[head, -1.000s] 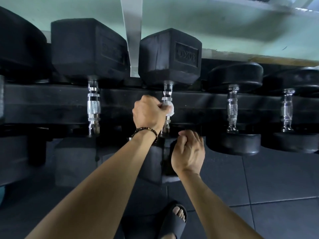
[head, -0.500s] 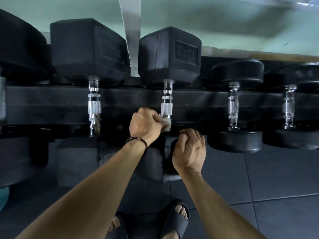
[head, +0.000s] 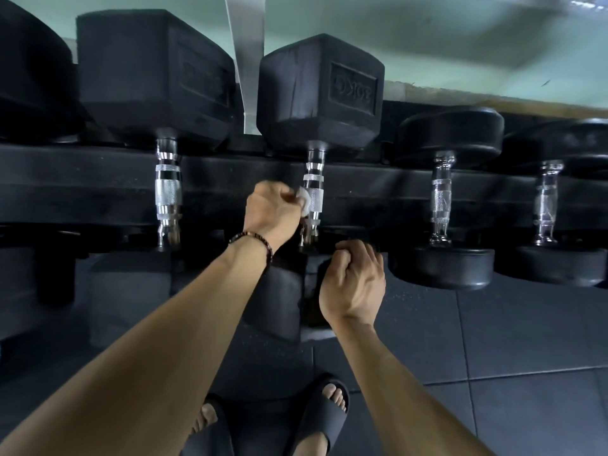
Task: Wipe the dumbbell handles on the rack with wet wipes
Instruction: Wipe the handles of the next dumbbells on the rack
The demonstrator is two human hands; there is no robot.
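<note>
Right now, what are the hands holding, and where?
The left hand pinches a bunched wipe against the handle. The right hand is curled; whether it holds anything cannot be told.

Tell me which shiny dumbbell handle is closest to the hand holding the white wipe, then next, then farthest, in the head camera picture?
From the left hand gripping the white wet wipe:
1. Knurled chrome handle of the hexagonal black 30 kg dumbbell, touching the wipe.
2. Chrome handle to its left.
3. Chrome handle of the round black dumbbell at far right.

Left hand's fingers (head: 289, 195) blurred; wet wipe (head: 304, 202) mostly hidden; far-left dumbbell (head: 29, 77) cut off
</note>
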